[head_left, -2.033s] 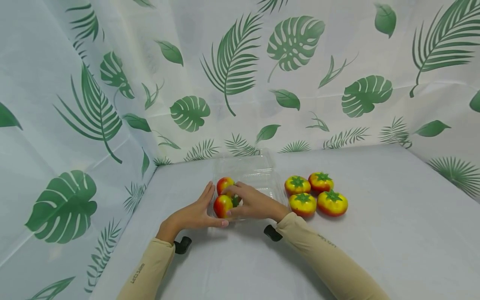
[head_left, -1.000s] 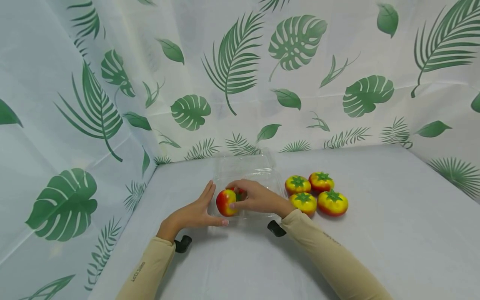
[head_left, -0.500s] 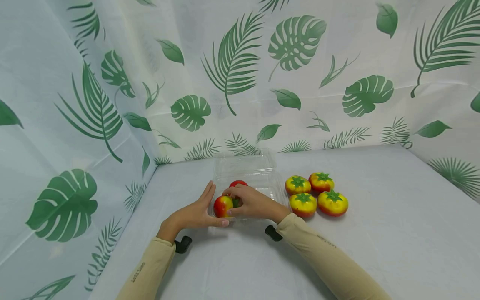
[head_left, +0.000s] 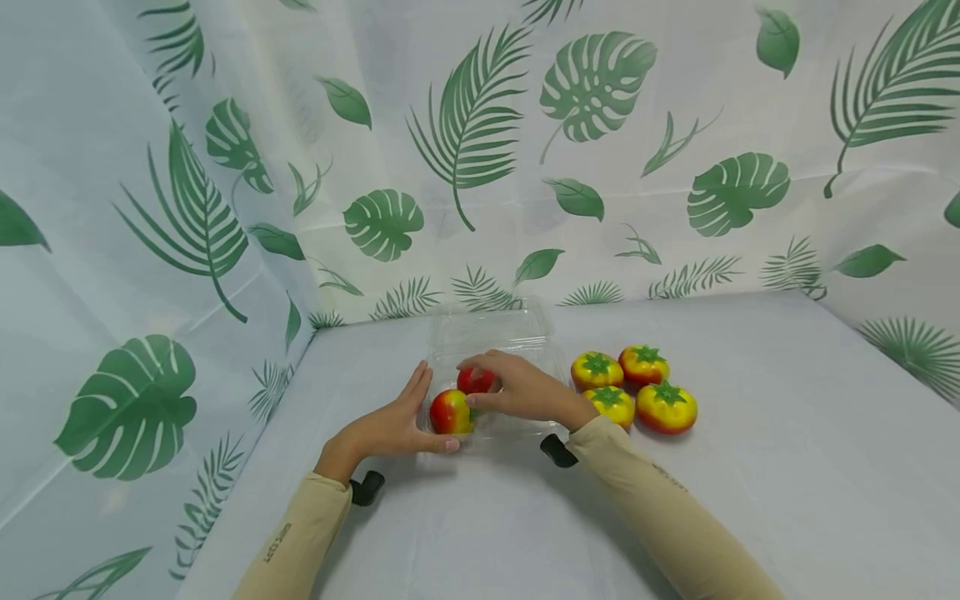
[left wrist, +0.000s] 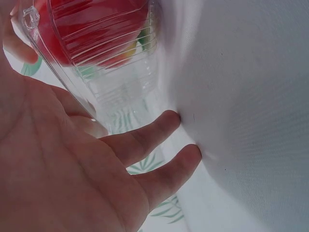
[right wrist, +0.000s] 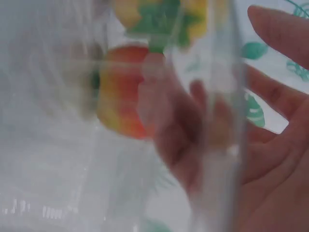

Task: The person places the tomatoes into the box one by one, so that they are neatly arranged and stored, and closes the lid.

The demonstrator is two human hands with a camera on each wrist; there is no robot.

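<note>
A clear plastic clamshell box (head_left: 517, 421) stands with its lid up, holding toy tomatoes. My right hand (head_left: 528, 392) reaches inside, fingers bent over the far red toy tomato (head_left: 475, 380) with the thumb on its near side. A nearer red-yellow toy tomato (head_left: 448, 412) lies by the left wall, beside my thumb. In the blurred right wrist view, a digit touches a toy tomato (right wrist: 123, 92) behind the clear wall. My left hand (head_left: 386, 429) is spread along the box's left side; in the left wrist view two fingertips (left wrist: 170, 121) meet the tabletop beside the ridged wall.
Several more toy tomatoes (head_left: 666, 408) with green star-shaped tops are grouped right of the box, by my right wrist. The raised lid (head_left: 487, 323) leans toward the leaf-print curtain (head_left: 480, 167) behind the white tabletop (head_left: 750, 467).
My right hand has shifted from the near toy tomato to the far one. The far one, earlier against the left wall, now sits further right with its red side showing. My left hand stays put.
</note>
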